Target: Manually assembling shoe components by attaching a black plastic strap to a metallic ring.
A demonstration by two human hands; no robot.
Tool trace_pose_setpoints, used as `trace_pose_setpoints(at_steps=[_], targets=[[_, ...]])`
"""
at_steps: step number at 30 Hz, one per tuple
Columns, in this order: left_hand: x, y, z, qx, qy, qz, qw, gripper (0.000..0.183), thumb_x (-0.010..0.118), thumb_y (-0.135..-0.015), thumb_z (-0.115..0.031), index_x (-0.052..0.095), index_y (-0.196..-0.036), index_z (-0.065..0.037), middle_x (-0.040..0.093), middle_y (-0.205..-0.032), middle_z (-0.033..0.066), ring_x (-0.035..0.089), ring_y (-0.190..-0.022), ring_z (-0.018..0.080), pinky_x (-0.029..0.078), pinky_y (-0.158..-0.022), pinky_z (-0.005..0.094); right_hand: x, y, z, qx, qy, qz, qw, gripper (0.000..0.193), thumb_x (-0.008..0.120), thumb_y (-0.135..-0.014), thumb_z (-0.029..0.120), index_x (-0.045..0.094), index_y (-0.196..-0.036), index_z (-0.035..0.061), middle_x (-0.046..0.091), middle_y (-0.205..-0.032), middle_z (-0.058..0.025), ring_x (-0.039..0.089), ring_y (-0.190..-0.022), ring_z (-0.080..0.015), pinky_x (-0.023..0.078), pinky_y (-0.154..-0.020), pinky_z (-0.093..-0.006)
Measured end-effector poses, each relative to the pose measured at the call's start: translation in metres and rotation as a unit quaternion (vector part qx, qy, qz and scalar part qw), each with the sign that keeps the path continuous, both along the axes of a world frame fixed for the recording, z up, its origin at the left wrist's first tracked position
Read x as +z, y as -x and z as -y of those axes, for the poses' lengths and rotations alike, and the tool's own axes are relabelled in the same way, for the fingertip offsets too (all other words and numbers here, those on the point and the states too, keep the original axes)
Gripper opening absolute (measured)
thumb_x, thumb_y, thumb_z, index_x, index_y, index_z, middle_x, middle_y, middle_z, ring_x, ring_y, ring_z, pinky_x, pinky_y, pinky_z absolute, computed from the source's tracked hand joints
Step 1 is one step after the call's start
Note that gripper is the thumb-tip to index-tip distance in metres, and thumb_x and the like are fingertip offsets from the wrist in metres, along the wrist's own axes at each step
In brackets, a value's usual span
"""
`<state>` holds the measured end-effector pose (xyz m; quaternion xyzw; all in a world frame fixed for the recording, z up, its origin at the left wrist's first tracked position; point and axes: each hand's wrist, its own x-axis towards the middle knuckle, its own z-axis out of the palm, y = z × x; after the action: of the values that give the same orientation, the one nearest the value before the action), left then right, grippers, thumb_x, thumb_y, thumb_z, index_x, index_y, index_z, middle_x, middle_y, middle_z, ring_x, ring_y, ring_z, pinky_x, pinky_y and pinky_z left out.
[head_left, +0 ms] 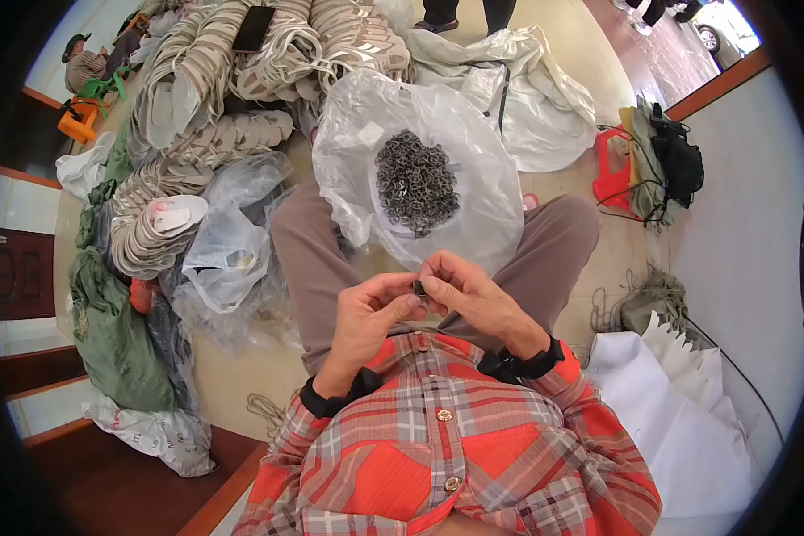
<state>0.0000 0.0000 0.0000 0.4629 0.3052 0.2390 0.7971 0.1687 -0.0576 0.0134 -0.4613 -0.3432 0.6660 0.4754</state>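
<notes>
One small dark piece (419,288), held

It is pinched between the fingertips of one left hand (361,314) and one right hand (478,302), near one open plastic bag (348,143). Dark looped pieces (417,183), uncountably many, are heaped inside; one red stool (610,185) is placed rightward.

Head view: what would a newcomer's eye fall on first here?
Probably the heap of small dark buckle-like pieces in the translucent plastic bag between the knees. Just below it in the picture, the left hand and right hand meet at a small dark piece. Next come the stacked beige shoe parts at upper left, with a black smartphone on top, and the red plastic stool at right.
</notes>
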Motion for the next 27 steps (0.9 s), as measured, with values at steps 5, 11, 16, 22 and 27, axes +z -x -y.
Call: trace_pose_setpoints(at_steps=[5,11,16,22,27], targets=[[0.002,0.0,0.006,0.028,-0.139,-0.073,0.987,0.024,0.057,-0.082,-0.001,0.057,-0.106,0.003,0.064,-0.085,0.0077,0.059,-0.074,0.0092,0.048,-0.066,0.0218,-0.002,0.002,-0.001,0.006,0.001,-0.053,0.999,0.02,0.05,-0.09,0.026,0.047,-0.09,0.0058,0.045,-0.074,0.0039,0.04,-0.064,-0.0039,0.033,-0.053,-0.0188],[-0.007,-0.003,0.005,0.04,-0.16,-0.067,0.984,0.023,0.055,-0.083,-0.001,0.057,-0.106,0.002,0.064,-0.084,0.0076,0.059,-0.073,0.0089,0.047,-0.065,0.021,-0.001,0.001,-0.004,-0.007,0.026,-0.025,0.999,0.017,0.052,-0.089,0.022,0.047,-0.086,0.0054,0.045,-0.072,0.0038,0.04,-0.063,-0.0034,0.032,-0.052,-0.0186],[-0.009,-0.005,0.002,0.047,-0.142,-0.047,0.988,0.023,0.056,-0.084,-0.002,0.057,-0.106,0.002,0.063,-0.085,0.0079,0.06,-0.074,0.0104,0.048,-0.066,0.0214,-0.008,-0.005,-0.004,-0.006,0.034,-0.005,0.999,0.014,0.054,-0.087,0.017,0.047,-0.084,0.0051,0.046,-0.071,0.0037,0.042,-0.061,-0.0033,0.034,-0.051,-0.018],[-0.013,-0.005,0.002,0.033,-0.165,-0.043,0.985,0.022,0.055,-0.084,-0.001,0.056,-0.106,0.003,0.063,-0.085,0.0081,0.061,-0.076,0.0119,0.048,-0.067,0.0218,-0.002,-0.005,-0.006,-0.006,0.037,0.037,0.999,0.015,0.058,-0.084,0.014,0.047,-0.083,0.003,0.051,-0.073,0.0017,0.047,-0.063,-0.0032,0.038,-0.052,-0.0179],[-0.005,-0.003,-0.004,-0.006,-0.201,-0.049,0.978,0.022,0.054,-0.082,0.003,0.056,-0.104,0.005,0.062,-0.088,0.0093,0.061,-0.079,0.015,0.049,-0.07,0.0245,0.0,-0.005,-0.004,-0.003,0.01,0.119,0.993,0.019,0.059,-0.084,0.015,0.047,-0.084,0.0009,0.053,-0.075,-0.0004,0.049,-0.065,-0.0045,0.04,-0.053,-0.0187]])
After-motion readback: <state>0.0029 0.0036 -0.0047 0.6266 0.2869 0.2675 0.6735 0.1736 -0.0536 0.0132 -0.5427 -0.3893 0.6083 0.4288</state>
